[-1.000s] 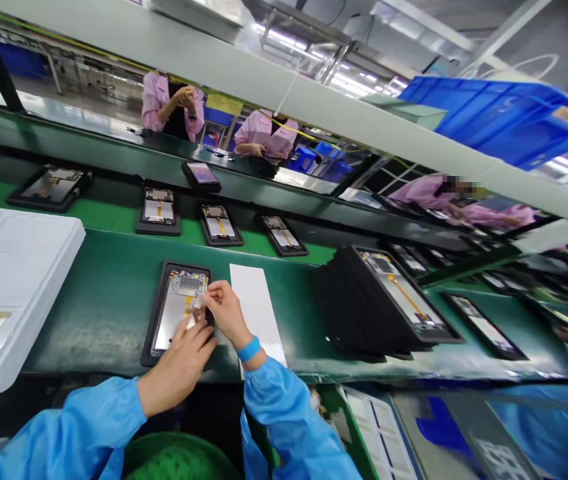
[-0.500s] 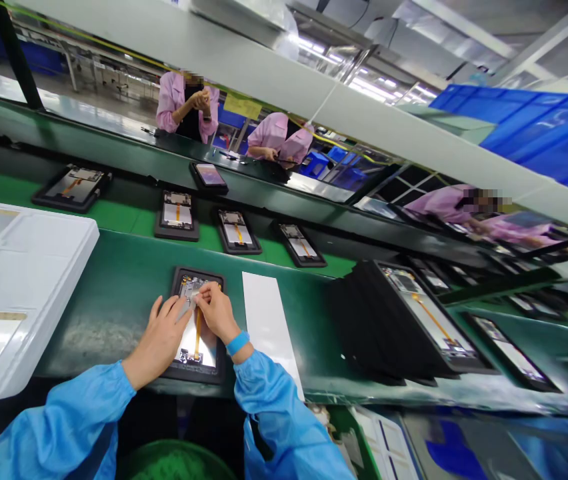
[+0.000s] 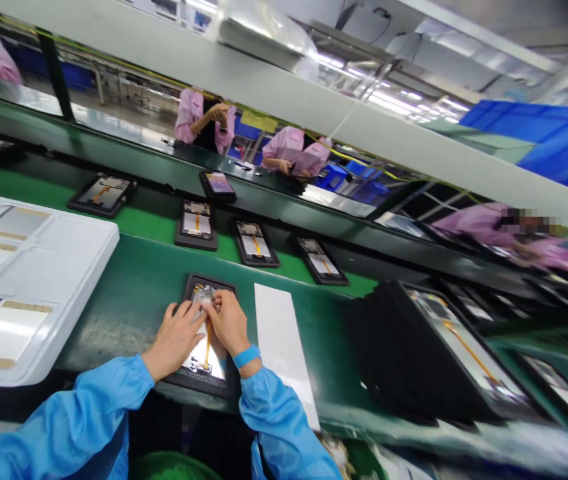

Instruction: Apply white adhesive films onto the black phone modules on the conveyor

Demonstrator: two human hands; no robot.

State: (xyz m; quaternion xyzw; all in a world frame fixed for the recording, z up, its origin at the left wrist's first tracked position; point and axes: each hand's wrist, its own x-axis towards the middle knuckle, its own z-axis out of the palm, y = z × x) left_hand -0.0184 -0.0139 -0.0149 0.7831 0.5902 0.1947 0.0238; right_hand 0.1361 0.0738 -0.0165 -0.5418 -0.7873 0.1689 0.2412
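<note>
Closer together than a moment ago, the left hand [image 3: 174,340] and right hand [image 3: 229,323] pinch narrowly at a small silver piece [image 3: 203,294] (fingers hide most of it) atop the phone housing [image 3: 204,383], which lies flat on the green bench [image 3: 114,313], apparently steadied for close work.

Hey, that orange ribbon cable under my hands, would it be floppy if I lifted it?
The orange ribbon cable is probably floppy and very light, since it is a thin, narrow strip. It lies flat on the silver panel, and it could crease easily if tugged sharply.
</note>
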